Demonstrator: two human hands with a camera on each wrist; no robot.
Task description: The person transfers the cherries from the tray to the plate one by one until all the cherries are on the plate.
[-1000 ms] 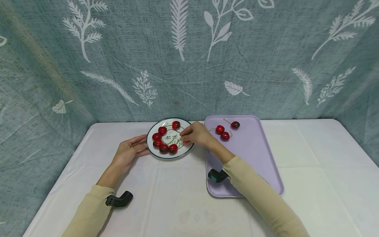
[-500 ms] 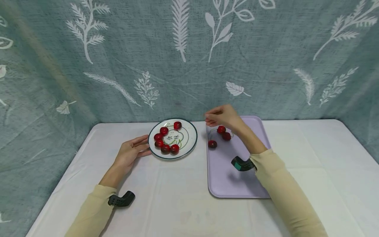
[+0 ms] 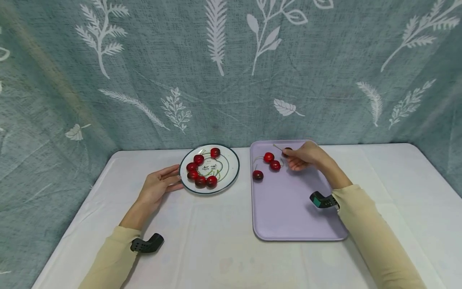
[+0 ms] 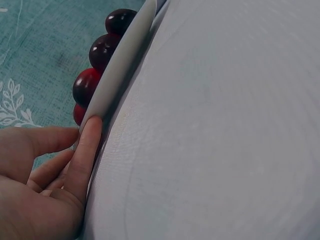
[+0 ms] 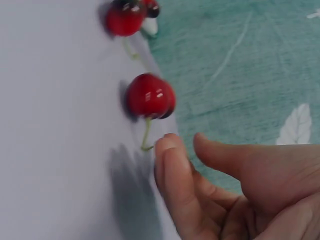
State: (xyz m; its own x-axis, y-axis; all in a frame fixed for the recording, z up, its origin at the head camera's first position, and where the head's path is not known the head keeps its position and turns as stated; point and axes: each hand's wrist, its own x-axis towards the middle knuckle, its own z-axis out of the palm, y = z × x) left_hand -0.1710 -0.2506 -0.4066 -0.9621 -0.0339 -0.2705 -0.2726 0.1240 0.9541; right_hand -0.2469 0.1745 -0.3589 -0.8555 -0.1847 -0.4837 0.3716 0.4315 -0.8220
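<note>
In the head view my left hand [image 3: 155, 188] touches the left rim of a white plate [image 3: 231, 176] with a dark edge. Several red cherries [image 3: 211, 182] with green stems lie in a curve on that plate. The left wrist view shows straight fingers against the rim, with cherries [image 4: 86, 86] above it. My right hand [image 3: 306, 155] is over the back of a lilac tray [image 3: 288, 216], fingertips right at a dark cherry [image 3: 286, 151] whose stem points left. In the right wrist view, a gap shows between thumb and fingers; that cherry is hidden there.
On the tray's left side lie two cherries [image 3: 275, 165] close together and a darker cherry [image 3: 258, 175] near its edge. Beneath everything is a white-covered table [image 3: 216, 249]. A teal leaf-patterned curtain [image 3: 231, 104] hangs behind. Black devices [image 3: 147, 243] are strapped to both wrists.
My right hand has moved from the plate's right side, across the tray's back left, to the dark cherry further right. The left hand stays at the plate rim.
</note>
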